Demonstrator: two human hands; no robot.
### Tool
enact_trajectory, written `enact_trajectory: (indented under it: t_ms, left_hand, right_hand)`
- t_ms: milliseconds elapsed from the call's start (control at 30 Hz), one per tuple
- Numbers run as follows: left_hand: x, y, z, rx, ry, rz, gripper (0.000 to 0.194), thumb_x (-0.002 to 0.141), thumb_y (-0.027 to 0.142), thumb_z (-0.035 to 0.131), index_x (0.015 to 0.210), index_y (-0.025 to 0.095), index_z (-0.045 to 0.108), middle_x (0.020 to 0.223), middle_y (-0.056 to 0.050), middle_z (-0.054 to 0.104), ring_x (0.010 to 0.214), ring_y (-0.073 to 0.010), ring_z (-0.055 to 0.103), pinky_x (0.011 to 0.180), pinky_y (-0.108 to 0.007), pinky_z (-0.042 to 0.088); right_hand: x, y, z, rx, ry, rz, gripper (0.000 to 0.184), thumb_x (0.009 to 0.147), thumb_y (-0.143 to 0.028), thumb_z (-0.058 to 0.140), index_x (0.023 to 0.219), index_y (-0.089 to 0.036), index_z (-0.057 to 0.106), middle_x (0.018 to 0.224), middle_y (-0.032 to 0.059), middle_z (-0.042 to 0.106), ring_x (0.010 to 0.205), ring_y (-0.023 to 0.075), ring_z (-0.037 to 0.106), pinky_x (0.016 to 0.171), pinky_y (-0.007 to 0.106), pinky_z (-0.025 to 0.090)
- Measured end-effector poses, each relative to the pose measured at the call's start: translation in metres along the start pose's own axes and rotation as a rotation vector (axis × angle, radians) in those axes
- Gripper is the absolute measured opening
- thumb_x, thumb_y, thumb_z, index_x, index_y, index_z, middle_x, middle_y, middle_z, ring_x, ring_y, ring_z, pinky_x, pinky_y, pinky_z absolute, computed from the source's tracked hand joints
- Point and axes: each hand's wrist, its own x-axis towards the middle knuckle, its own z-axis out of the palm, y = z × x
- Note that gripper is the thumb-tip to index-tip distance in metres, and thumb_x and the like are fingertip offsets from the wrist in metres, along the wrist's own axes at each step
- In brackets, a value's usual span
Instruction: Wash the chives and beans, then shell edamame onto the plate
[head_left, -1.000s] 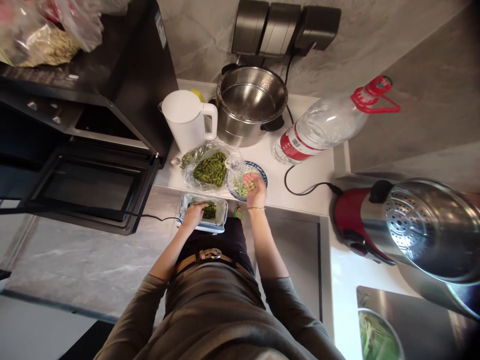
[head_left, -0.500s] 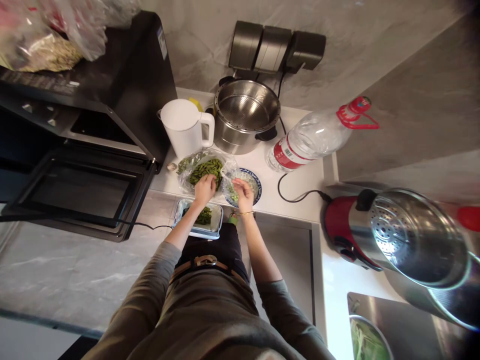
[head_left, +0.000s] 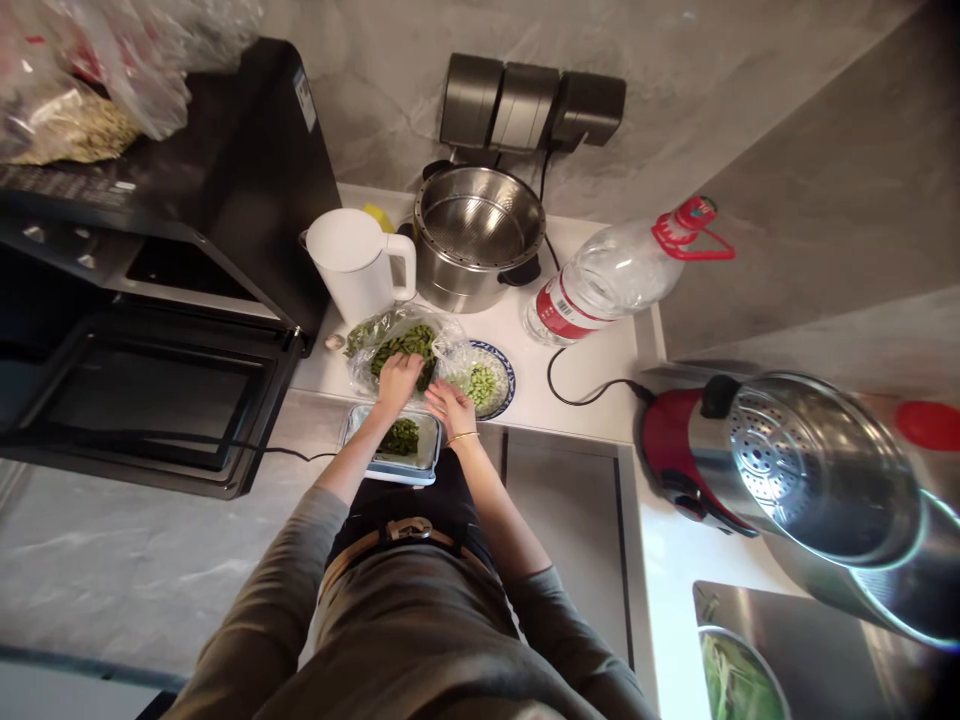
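Observation:
My left hand (head_left: 400, 380) is over the clear plastic bag (head_left: 364, 372) of green edamame pods (head_left: 401, 345), its fingers curled down onto the pods. They look closed on a pod, though the fingertips are partly hidden. Close by on the right, my right hand (head_left: 451, 406) has its fingers stretched out and apart, between the bag and the plate. Shelled beans (head_left: 480, 386) lie on the blue-rimmed plate (head_left: 511, 383). Below my left wrist, at the counter's front edge, a light rectangular container (head_left: 428, 455) holds a dark green heap (head_left: 400, 437).
Behind the bag stand a white pitcher (head_left: 349, 255) and a steel pot (head_left: 469, 285). A large water bottle (head_left: 600, 285) leans right of them. An oven door (head_left: 165, 400) hangs open at left. A red-and-steel cooker (head_left: 675, 440) stands at right, its cord crossing the counter.
My right hand has moved left and down from over the plate toward my left hand, uncovering the beans. My left hand stays at the pods. The whole view has shifted slightly.

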Motion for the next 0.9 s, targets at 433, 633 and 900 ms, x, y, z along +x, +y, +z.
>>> enact_trajectory:
  t_ms: [433,633,900]
  left_hand:
    - [-0.1,0.019,-0.022,-0.021,-0.058,-0.042,0.022,0.094,0.025,0.04,0.095,0.016,0.061,0.089,-0.012,0.064,0.084,-0.0224,0.06,0.072,-0.032,0.047]
    - [-0.105,0.022,-0.028,-0.119,-0.138,-0.037,0.017,0.089,0.016,0.044,0.089,0.018,0.06,0.093,-0.01,0.067,0.085,-0.0207,0.062,0.071,-0.03,0.048]
    - [-0.112,0.025,-0.028,-0.303,-0.189,-0.155,0.02,0.089,0.016,0.042,0.078,0.02,0.058,0.077,-0.004,0.066,0.072,-0.0164,0.062,0.066,-0.026,0.045]
  right_hand:
    - [-0.02,0.045,0.009,0.154,-0.015,0.198,0.013,0.063,-0.024,0.077,0.064,-0.018,0.066,0.058,0.0015,0.066,0.049,0.0107,0.056,0.05,0.023,0.051]
    - [-0.026,0.046,0.011,0.139,-0.045,0.116,0.009,0.061,-0.022,0.076,0.066,-0.018,0.07,0.064,0.0034,0.07,0.053,0.0117,0.057,0.052,0.025,0.051]
    - [-0.039,0.05,0.004,0.044,-0.137,0.042,0.022,0.061,-0.037,0.078,0.07,-0.018,0.072,0.052,-0.0011,0.059,0.049,0.0119,0.053,0.051,0.027,0.048]
